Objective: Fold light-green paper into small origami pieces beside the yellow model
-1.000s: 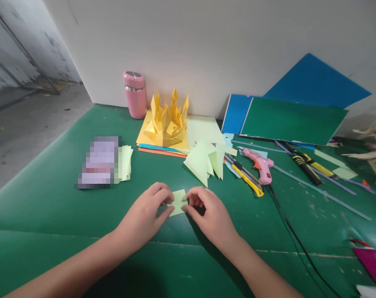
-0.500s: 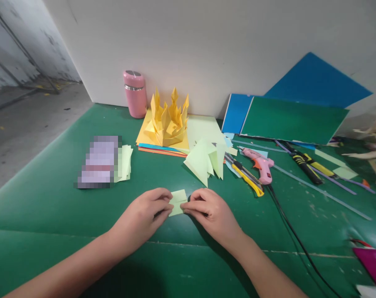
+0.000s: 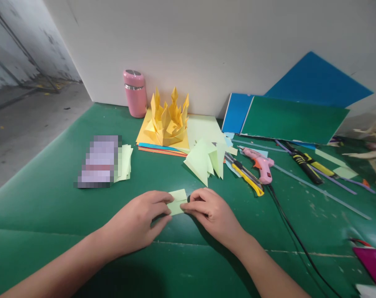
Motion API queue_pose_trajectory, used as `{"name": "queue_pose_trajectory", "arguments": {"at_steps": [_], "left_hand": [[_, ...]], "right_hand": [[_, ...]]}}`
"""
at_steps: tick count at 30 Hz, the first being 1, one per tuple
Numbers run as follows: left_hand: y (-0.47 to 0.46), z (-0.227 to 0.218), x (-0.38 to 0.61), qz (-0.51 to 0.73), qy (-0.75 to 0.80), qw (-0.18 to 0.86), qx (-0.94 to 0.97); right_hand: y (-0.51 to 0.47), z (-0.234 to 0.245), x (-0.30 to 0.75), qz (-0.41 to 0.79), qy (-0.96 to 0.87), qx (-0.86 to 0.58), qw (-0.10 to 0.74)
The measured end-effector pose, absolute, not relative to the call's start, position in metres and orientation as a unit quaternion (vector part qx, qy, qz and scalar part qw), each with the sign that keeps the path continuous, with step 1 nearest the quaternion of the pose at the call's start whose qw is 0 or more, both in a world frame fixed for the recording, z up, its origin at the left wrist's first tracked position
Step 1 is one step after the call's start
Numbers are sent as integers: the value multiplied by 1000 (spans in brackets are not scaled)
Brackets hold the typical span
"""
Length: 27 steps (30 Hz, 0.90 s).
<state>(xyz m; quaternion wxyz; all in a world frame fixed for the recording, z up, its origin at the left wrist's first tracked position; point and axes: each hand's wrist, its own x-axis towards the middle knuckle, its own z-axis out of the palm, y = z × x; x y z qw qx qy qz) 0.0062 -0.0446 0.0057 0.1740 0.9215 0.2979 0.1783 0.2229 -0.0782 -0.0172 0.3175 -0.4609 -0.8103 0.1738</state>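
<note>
A small pale green piece of paper (image 3: 177, 202), with a fold line across it, lies on the green tabletop between my hands. My left hand (image 3: 144, 217) rests at the paper's left edge, its fingertips on the sheet and the thumb a little apart below. At the right edge, my right hand (image 3: 211, 211) pinches the paper between thumb and fingers. Just beyond the hands stand folded pale green paper pieces (image 3: 198, 161). Behind them a yellow folded-paper crown (image 3: 167, 126) sits on a stack of coloured sheets (image 3: 163, 151).
A pink flask (image 3: 135, 95) stands by the wall. To the left lie a blurred-out phone-like object (image 3: 99, 161) and green paper slips (image 3: 125, 163). On the right are a yellow utility knife (image 3: 246, 178), a pink glue gun (image 3: 262, 165) with its cord, pliers (image 3: 307, 167) and glue sticks (image 3: 324, 192).
My left hand has shifted slightly left and its thumb has come away from the fingers, baring more of the paper's left side. My right hand has stayed put.
</note>
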Motion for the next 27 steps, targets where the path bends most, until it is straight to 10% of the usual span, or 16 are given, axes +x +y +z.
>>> {"name": "queue_pose_trajectory", "arguments": {"at_steps": [27], "left_hand": [[-51,5,17,49,236,29,970]], "right_hand": [[-82,-3,223,141,-854,-435,250]]}}
